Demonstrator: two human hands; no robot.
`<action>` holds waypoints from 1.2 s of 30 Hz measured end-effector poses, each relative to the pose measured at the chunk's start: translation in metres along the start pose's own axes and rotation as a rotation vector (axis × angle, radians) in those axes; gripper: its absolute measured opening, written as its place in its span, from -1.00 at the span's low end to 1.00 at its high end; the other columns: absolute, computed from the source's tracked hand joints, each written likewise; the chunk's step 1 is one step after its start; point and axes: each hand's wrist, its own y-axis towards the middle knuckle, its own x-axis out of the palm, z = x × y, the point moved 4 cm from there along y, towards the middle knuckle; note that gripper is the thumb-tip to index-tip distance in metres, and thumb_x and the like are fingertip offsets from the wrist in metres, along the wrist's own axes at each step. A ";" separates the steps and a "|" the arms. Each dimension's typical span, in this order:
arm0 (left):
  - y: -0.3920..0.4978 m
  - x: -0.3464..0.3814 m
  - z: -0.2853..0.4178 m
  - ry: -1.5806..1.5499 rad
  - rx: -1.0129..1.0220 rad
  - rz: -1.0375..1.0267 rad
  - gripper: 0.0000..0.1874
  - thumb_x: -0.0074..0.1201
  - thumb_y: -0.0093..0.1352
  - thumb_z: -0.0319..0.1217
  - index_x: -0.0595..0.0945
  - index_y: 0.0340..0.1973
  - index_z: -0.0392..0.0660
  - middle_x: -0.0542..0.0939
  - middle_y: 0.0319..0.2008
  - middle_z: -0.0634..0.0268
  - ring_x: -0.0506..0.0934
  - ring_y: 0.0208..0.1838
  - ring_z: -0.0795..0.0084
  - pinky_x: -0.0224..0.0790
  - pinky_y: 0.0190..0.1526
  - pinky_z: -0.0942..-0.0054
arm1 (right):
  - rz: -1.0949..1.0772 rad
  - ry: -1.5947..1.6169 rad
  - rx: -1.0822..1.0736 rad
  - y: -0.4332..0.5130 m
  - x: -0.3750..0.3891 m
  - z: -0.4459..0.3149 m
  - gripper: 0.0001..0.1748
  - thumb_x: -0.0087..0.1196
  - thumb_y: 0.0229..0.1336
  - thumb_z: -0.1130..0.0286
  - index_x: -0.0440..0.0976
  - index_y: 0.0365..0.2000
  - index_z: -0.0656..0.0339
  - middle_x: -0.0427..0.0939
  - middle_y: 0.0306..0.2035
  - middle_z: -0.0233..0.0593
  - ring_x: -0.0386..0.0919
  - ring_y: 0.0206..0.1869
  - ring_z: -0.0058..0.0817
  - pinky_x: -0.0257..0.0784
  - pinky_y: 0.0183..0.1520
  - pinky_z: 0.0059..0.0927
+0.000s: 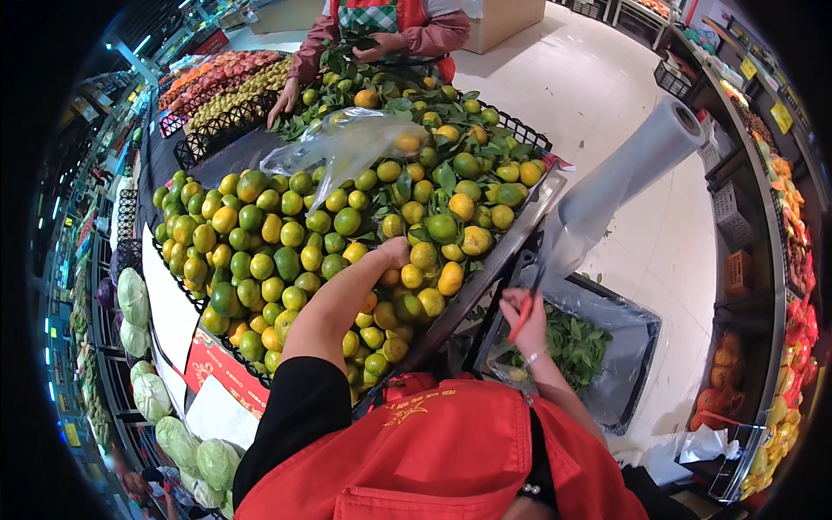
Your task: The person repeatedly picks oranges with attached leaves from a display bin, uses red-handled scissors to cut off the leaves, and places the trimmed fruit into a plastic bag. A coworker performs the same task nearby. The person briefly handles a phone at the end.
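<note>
My left hand (395, 252) reaches into a heap of green and orange mandarins (286, 263). Its fingertips are hidden among the fruit, so I cannot tell whether it grips one. Red-handled scissors (522, 320) are held in my right hand (530, 328), beyond the right edge of the display, blades upward. Below that hand is a plastic-lined bin (617, 364) with cut green leaves (575, 341) in it. Leafy mandarins (465, 166) lie at the far right of the heap, and a clear plastic bag (354, 146) rests across the fruit.
A roll of plastic bags (624, 175) stands up by the display's metal edge (500, 260). Across the heap, a co-worker's hands (377, 49) handle leafy stems. Cabbages (153, 396) line the left side; fruit shelves (747, 227) run along the right, past the pale floor.
</note>
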 end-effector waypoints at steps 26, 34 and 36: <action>-0.061 -0.161 0.071 0.203 0.065 0.102 -0.72 0.19 0.01 -0.33 0.62 -0.38 -0.17 0.53 -0.57 0.05 0.50 -0.45 0.19 0.34 -0.34 0.30 | -0.146 -0.111 0.023 0.086 0.020 -0.017 -0.39 0.36 -0.18 0.39 0.22 -0.17 0.33 0.43 -0.25 -0.24 0.44 -0.20 -0.54 0.40 -0.11 -0.51; -0.141 -0.248 0.051 -0.102 -0.024 0.348 -0.79 0.21 0.14 -0.40 0.64 -0.32 -0.19 0.53 -0.61 0.41 0.38 -0.52 0.68 0.27 -0.46 0.54 | -0.135 -0.026 0.074 0.077 0.024 -0.003 -0.28 0.41 -0.26 0.27 0.22 -0.16 0.38 0.47 -0.23 -0.17 0.48 -0.20 -0.47 0.41 -0.10 -0.46; -0.168 -0.269 0.053 -0.164 -0.024 0.461 -0.79 0.20 0.16 -0.39 0.63 -0.33 -0.23 0.48 -0.65 0.44 0.35 -0.58 0.70 0.23 -0.53 0.55 | -0.132 0.081 0.089 0.080 0.028 -0.004 -0.29 0.40 -0.22 0.31 0.19 -0.14 0.40 0.45 -0.23 -0.20 0.47 -0.20 -0.50 0.41 -0.10 -0.48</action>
